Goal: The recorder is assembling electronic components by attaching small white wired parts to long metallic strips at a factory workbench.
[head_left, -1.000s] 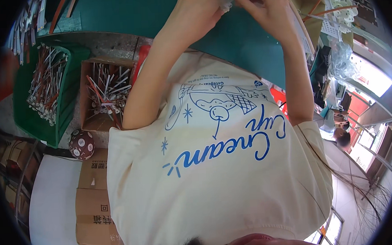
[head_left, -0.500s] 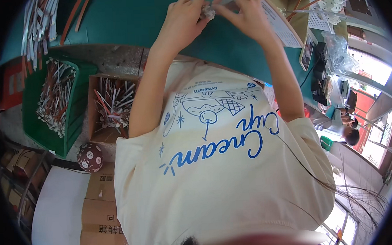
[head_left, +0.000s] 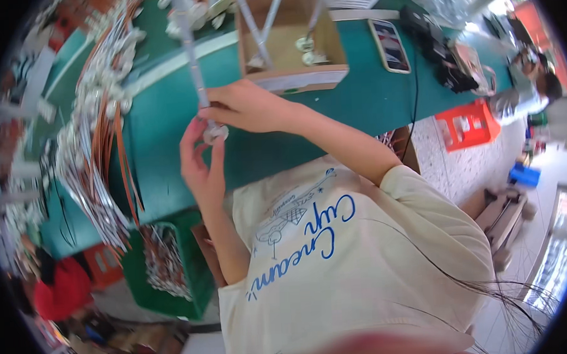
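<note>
- So, where's the pale strip (head_left: pixel 191 60) sitting?
- Over the green table (head_left: pixel 162 177), ahead of the person, left of the cardboard box (head_left: pixel 326 77). Near end is lying right at the hands; far end is running out of the top of the view.
- Long axis?
- Pointing away from the body, tilting a little left as it's going out. White end piece (head_left: pixel 218 135) is sitting at the near end, body side.
- Which hand is closer to that piece?
- Left hand (head_left: pixel 201 167). It's coming up from below, thumb and fingertips bracketing the piece. Thumb is looking like it's touching; fingers are blurring, so I can't tell if they're really closing on it.
- And the right hand (head_left: pixel 249 107)?
- Reaching in from the right, crossing the strip's line. It's pinching the strip narrowly, just beyond the end piece. So both grips are crowding the near end, right one farther out, and the long part is extending unsupported as far as I'm seeing.
- Anything around?
- Bundle of strips (head_left: pixel 90 177) is lying left of the left hand, hanging over the table edge toward the green bin (head_left: pixel 198 265). Phone (head_left: pixel 390 46) is resting well apart, right of the box.
</note>
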A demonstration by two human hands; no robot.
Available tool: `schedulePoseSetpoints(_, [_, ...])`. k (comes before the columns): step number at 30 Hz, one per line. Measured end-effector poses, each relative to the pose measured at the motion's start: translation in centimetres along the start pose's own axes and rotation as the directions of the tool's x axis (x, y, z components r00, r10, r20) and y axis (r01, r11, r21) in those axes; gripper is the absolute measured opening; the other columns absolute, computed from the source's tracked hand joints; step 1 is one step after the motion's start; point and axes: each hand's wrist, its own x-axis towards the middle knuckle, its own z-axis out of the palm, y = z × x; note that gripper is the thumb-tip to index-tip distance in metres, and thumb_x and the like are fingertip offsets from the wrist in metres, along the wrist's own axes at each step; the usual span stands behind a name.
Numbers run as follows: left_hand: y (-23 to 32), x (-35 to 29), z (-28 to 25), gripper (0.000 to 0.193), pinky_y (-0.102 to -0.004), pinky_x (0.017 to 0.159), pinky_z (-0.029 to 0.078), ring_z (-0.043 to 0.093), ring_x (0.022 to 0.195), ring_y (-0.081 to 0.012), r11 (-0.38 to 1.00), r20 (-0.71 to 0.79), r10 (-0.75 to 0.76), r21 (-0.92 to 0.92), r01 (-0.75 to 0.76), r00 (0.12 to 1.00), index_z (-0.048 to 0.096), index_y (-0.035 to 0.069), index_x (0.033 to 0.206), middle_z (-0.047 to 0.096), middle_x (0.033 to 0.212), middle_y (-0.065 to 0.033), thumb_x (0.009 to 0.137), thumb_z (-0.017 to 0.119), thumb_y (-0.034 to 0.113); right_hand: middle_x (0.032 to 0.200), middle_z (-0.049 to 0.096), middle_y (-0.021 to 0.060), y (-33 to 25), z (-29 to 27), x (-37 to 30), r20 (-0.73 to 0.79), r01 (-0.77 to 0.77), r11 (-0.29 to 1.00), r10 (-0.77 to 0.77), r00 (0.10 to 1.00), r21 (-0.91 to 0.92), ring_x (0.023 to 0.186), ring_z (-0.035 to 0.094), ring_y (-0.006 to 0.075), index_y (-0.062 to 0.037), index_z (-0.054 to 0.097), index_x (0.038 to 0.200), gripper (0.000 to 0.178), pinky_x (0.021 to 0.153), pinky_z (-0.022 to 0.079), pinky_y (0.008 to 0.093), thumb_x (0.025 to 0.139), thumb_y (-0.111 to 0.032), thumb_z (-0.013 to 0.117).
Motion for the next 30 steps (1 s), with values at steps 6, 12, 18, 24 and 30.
schedulePoseSetpoints(6, [4.6, 1.9, 1.2, 0.048, -0.0304, 0.090, 0.039, 0.048, 0.108, -0.0195, 0.986, 0.035, 0.149, 0.071, -0.151, 0.988, 0.042, -0.002, 0.129, 0.050, 0.127, -0.0147, 0.085, 0.058, 0.004, 0.070, 0.060, 0.0149, -2.3, -7.1, -0.3, -0.382, 0.075, 0.997, -0.080, 0.921, -0.026, 0.064, 0.059, 0.0328, -0.0013, 0.057, 0.090, 0.019, 0.058, 0.046, 0.0377, 0.089, -0.020, 0.055])
schedulePoseSetpoints(12, [3.1, 5.5, 4.6, 0.047, -0.0334, 0.099, 0.034, 0.045, 0.118, -0.0230, 0.985, 0.120, -0.168, -0.004, 0.170, 0.978, 0.037, -0.002, 0.133, 0.047, 0.130, -0.0156, 0.090, 0.052, 0.009, 0.064, 0.061, 0.0141, 4.0, -8.2, -2.7, -0.480, -0.374, 0.830, 0.150, 0.864, -0.414, 0.059, 0.062, 0.0329, -0.0025, 0.053, 0.090, 0.024, 0.052, 0.050, 0.0416, 0.082, -0.024, 0.059])
schedulePoseSetpoints(18, [1.9, 7.3, 7.7, 0.051, -0.0311, 0.102, 0.031, 0.043, 0.121, -0.0204, 0.959, 0.237, -0.268, 0.155, 0.236, 0.934, 0.033, -0.003, 0.136, 0.043, 0.133, -0.0138, 0.091, 0.053, 0.010, 0.060, 0.060, 0.0103, 4.2, -8.9, -6.8, -0.312, -0.372, 0.831, 0.254, 0.915, -0.413, 0.056, 0.061, 0.0309, -0.0076, 0.054, 0.094, 0.024, 0.049, 0.048, 0.0389, 0.082, -0.027, 0.060])
schedulePoseSetpoints(24, [1.7, 5.9, 10.1, 0.057, -0.0346, 0.094, 0.043, 0.040, 0.121, -0.0235, 0.952, 0.372, -0.307, 0.104, 0.289, 0.876, 0.030, -0.003, 0.136, 0.036, 0.136, -0.0140, 0.087, 0.057, 0.006, 0.061, 0.061, 0.0066, 5.8, -11.7, -9.0, -0.482, -0.465, 0.792, 0.251, 0.839, -0.396, 0.054, 0.060, 0.0260, -0.0119, 0.057, 0.093, 0.018, 0.047, 0.046, 0.0360, 0.080, -0.023, 0.063])
schedulePoseSetpoints(30, [1.4, 6.1, 11.6, 0.057, -0.0339, 0.090, 0.047, 0.040, 0.122, -0.0253, 0.966, 0.490, -0.260, 0.136, 0.221, 0.832, 0.029, -0.001, 0.137, 0.036, 0.135, -0.0132, 0.088, 0.057, 0.008, 0.065, 0.062, 0.0051, 5.7, -13.2, -10.3, -0.506, -0.530, 0.756, 0.307, 0.806, -0.385, 0.058, 0.061, 0.0245, -0.0120, 0.060, 0.097, 0.021, 0.051, 0.047, 0.0344, 0.081, -0.025, 0.064])
